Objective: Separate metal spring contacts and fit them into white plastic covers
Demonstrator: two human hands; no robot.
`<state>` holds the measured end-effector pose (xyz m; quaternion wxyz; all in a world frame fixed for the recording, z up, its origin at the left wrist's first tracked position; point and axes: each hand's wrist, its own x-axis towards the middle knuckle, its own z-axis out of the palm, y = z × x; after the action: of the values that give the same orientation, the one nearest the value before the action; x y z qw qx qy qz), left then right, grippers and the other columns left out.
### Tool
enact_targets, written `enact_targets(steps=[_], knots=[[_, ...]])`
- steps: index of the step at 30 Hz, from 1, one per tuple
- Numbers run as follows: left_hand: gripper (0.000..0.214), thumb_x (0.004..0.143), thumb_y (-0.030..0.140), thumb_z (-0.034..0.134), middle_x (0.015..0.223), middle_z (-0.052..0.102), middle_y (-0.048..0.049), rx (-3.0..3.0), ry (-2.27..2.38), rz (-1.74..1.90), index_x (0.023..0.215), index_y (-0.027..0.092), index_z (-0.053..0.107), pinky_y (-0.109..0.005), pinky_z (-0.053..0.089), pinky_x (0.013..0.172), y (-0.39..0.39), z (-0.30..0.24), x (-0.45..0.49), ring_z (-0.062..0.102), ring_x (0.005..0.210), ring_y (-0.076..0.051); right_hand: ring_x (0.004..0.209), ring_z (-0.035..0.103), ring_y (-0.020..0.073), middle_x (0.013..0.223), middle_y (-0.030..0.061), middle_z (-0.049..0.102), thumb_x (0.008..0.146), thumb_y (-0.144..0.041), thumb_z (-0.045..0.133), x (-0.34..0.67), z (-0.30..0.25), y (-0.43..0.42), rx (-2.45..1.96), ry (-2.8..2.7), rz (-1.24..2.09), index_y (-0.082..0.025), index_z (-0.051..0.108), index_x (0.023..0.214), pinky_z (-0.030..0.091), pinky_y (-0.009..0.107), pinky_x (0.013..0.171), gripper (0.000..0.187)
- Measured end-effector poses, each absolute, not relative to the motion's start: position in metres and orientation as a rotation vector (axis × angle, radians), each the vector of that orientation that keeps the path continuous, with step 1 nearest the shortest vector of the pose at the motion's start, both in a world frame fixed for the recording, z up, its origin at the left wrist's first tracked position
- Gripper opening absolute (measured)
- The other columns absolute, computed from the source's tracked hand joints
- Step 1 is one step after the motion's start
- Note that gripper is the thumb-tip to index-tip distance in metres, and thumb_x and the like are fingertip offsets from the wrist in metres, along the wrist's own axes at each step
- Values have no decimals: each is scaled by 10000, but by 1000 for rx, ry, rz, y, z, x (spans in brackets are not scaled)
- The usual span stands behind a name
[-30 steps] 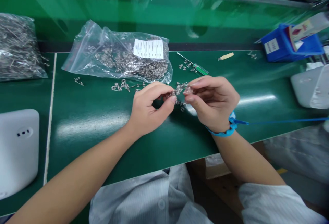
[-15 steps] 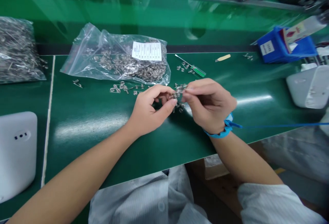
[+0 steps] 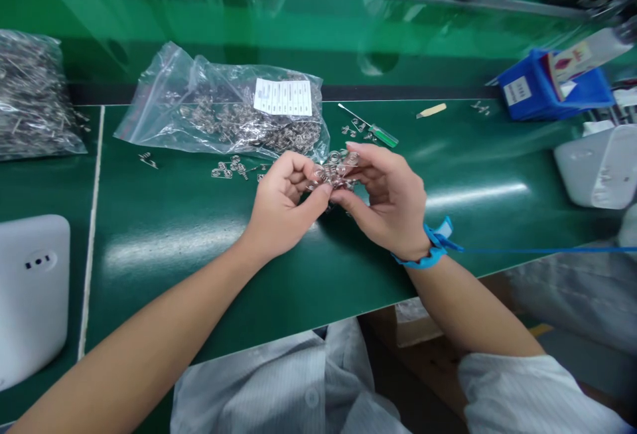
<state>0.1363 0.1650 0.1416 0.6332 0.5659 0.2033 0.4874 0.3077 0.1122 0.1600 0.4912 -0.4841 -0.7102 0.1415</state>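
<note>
A tangled clump of metal springs is held between my two hands above the bench. My left hand grips its left side with thumb and fingers. From the right, my right hand closes around the other side, its thumb under the clump and forefinger over it. A blue strap circles the right wrist. Loose springs lie left of the hands, and a few more sit beyond them near a green-handled screwdriver. Some pieces directly beneath the clump are partly hidden.
Behind my hands lies a labelled clear bag of springs. Another full bag is at far left, above a white plastic housing. Toward the right are a small yellow-handled blade, a blue bin and a white container.
My right hand has shifted slightly left and opened from a fingertip pinch into a wider hold around the clump. The clump now sits higher and more visible between both hands.
</note>
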Motion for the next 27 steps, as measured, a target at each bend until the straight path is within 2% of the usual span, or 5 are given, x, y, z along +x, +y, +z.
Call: enact_targets(steps=[7,12,21,24,27], knots=[[279,914,410,685,845,668,-5,1314,493,1115,913,235,467,-298,600,746,168,139,136,692,750,-127,866,721,211,916,36,754,872,-246,758,312,174,114,-1180,-1752,158,-269,735,992,609,361,733,124],[404,881,486,710,923,664,-28,1417,395,1116,1113,250,478,-282,579,698,166,138,136,674,771,-137,861,701,221,935,46,736,840,-263,789,310,173,115,-1112,-1785,225,-276,717,1047,601,373,686,220],[241,868,365,748,882,660,-22,1347,463,1151,921,227,557,-325,626,703,169,140,136,712,796,-163,812,682,152,1132,57,662,841,-380,796,310,174,115,-1144,-1622,485,-267,641,1119,635,318,700,338],[282,831,386,786,870,679,-22,1338,454,1172,861,219,560,-302,618,691,169,141,136,707,805,-155,844,701,157,1066,43,683,813,-373,826,308,172,113,-1124,-1660,645,-254,614,1172,639,294,722,433],[282,826,374,790,835,680,-14,1291,427,1149,841,208,563,-283,611,665,168,143,136,695,739,-131,782,708,147,908,14,695,840,-335,806,307,172,112,-1131,-1629,609,-238,632,1125,635,267,677,347]])
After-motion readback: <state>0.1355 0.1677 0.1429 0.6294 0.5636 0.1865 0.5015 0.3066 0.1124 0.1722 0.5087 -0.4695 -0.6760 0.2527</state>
